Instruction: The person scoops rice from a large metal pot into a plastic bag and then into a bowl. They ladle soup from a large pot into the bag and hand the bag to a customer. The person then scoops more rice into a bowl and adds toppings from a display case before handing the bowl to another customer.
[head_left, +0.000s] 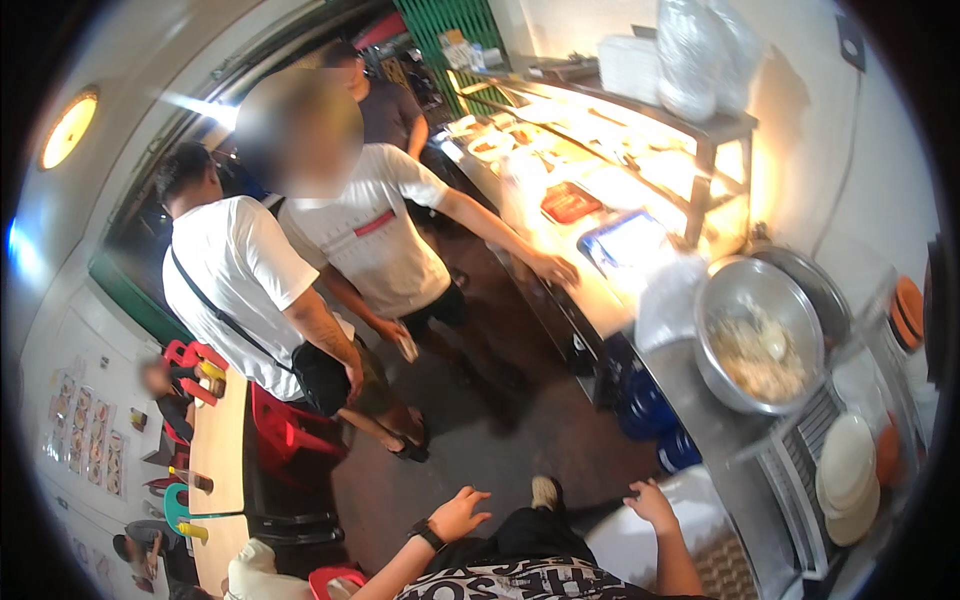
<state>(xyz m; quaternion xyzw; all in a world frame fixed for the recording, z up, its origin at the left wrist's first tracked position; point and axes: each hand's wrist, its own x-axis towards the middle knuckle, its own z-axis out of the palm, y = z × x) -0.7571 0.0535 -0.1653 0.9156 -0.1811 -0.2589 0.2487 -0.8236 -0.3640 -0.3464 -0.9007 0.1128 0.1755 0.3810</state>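
Note:
My left hand (459, 514), with a dark band at its wrist, hovers over the floor at the bottom middle, fingers apart and holding nothing. To its right, my right hand (651, 505) is raised with bent, spread fingers, also empty, beside a white surface (675, 487). Nearest to it on the metal counter (701, 427) stand a white dish rack (787, 502) with plates (847, 465) and a large steel bowl (759, 335) of rice with a scoop-like thing in it. A shoe (547, 493) shows on the floor between my hands.
Two people in white shirts (382, 232) (232, 277) stand ahead, one reaching to the lit food counter (611, 315) with a red tray (570, 202); a third stands behind. Tables (217, 442), red chairs (289, 427) and seated people are at left. Blue containers (645, 405) sit under the counter.

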